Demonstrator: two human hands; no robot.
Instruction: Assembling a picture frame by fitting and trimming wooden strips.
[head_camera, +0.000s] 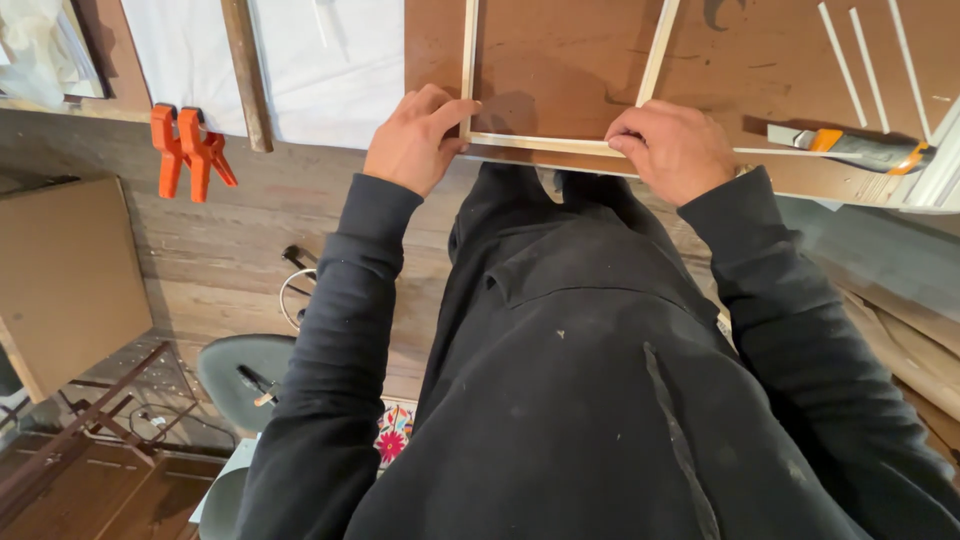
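- Black long-sleeved hoodie covers the torso and both arms.
- Sleeves end in plain ribbed cuffs at the wrists; left hand (415, 140) and right hand (675, 150) are bare, no gloves, rings or watch showing.
- Front of the hoodie is speckled with pale dust and small light flecks.
- A long seam or crease runs down the chest, right of centre.

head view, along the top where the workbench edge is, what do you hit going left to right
pair of orange spring clamps → leaning brown wooden stick → left hand on the corner of the thin pale wooden strip frame → right hand → orange and grey utility knife
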